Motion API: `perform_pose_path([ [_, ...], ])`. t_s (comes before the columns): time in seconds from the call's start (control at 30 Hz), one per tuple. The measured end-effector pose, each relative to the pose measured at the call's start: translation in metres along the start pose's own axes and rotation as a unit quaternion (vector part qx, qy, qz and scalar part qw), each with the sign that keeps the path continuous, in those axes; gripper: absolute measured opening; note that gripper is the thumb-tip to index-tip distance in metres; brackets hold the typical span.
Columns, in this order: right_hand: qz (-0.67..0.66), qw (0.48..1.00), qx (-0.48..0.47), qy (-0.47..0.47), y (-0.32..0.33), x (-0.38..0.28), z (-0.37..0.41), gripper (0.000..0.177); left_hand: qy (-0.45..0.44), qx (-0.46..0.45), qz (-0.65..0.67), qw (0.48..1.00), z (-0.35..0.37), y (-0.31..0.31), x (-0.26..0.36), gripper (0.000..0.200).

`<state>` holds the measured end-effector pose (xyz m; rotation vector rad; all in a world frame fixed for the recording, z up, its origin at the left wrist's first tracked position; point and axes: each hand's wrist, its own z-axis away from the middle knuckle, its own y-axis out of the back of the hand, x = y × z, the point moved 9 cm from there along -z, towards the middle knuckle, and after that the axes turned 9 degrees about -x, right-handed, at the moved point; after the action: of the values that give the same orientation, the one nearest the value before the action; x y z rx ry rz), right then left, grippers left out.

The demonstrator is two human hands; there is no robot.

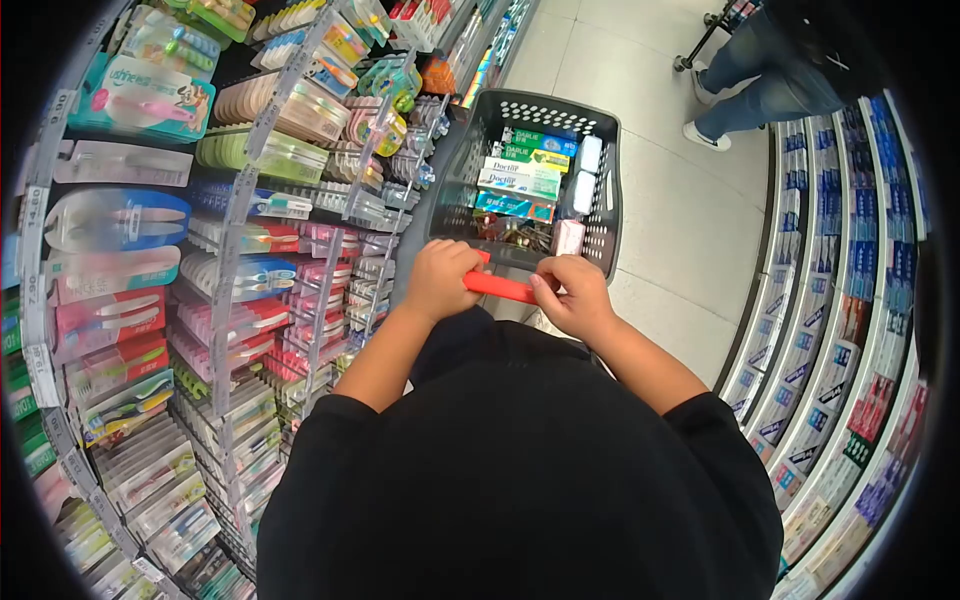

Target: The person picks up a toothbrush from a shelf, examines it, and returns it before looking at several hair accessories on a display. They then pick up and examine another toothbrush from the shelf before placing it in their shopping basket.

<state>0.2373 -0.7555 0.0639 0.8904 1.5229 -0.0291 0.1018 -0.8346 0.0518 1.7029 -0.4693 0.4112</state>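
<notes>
My left hand [446,279] and my right hand [574,294] are both closed around a red handle [503,288], one at each end of its visible stretch. Just beyond it is a dark grey shopping basket [606,238] with perforated walls. Inside lie several toothpaste boxes, among them green Darlie boxes [535,150], white Doctor boxes [519,178] and a teal box [513,206]. Along the basket's right side are pale blue-white packs [583,180] and a pinkish white box [568,238]. How the handle joins the basket is hidden.
Toothbrush packs [145,100] hang on a tall rack close on my left. Shelves of boxed goods [810,350] run along the right. Up ahead on the tiled floor [660,215], a person in jeans [765,90] stands beside a wheeled frame [705,45].
</notes>
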Motion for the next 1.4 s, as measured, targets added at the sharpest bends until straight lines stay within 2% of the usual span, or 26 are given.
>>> perform_pose_path([
  [0.1, 0.019, 0.999, 0.028, 0.009, 0.017, 0.008, -0.015, 0.007, 0.001, -0.005, -0.002, 1.000, -0.025, -0.003, -0.010, 0.018],
  [0.33, -0.031, 0.991, 0.028, -0.125, 0.037, 0.068, -0.064, 0.009, -0.011, -0.010, 0.038, 0.999, -0.083, -0.006, -0.041, 0.019],
  [0.4, -0.020, 0.986, 0.015, -0.165, 0.044, 0.084, -0.078, 0.008, -0.014, -0.051, 0.052, 0.997, -0.101, -0.011, -0.049, 0.019],
  [0.53, 0.049, 0.982, 0.016, -0.181, 0.063, 0.098, -0.111, 0.009, -0.032, -0.116, 0.097, 0.988, -0.140, -0.014, -0.066, 0.025],
  [0.67, 0.072, 0.980, 0.061, -0.177, 0.082, 0.117, -0.138, 0.009, -0.026, -0.163, 0.120, 0.979, -0.172, -0.022, -0.087, 0.028],
  [0.8, 0.118, 0.971, 0.083, -0.192, 0.099, 0.131, -0.159, 0.008, -0.033, -0.123, 0.121, 0.984, -0.197, -0.020, -0.100, 0.027],
  [1.07, 0.119, 0.970, 0.031, -0.208, 0.117, 0.156, -0.206, 0.008, -0.040, -0.090, 0.140, 0.985, -0.245, -0.018, -0.120, 0.025],
  [1.17, 0.015, 0.957, -0.069, -0.282, 0.112, 0.180, -0.227, 0.012, -0.027, -0.095, 0.125, 0.987, -0.261, -0.017, -0.127, 0.026],
  [1.2, -0.083, 0.937, -0.117, -0.319, 0.103, 0.195, -0.227, 0.017, -0.027, -0.095, 0.123, 0.987, -0.265, -0.018, -0.128, 0.026],
  [1.3, -0.240, 0.866, -0.264, -0.350, 0.074, 0.232, -0.239, 0.023, -0.028, -0.087, 0.113, 0.989, -0.275, -0.019, -0.136, 0.026],
  [1.37, -0.117, 0.858, -0.374, -0.332, 0.063, 0.252, -0.268, 0.033, -0.026, -0.068, 0.096, 0.993, -0.283, -0.017, -0.139, 0.025],
  [1.4, -0.049, 0.864, -0.407, -0.291, 0.055, 0.270, -0.280, 0.035, -0.021, -0.074, 0.090, 0.993, -0.288, -0.016, -0.141, 0.024],
])
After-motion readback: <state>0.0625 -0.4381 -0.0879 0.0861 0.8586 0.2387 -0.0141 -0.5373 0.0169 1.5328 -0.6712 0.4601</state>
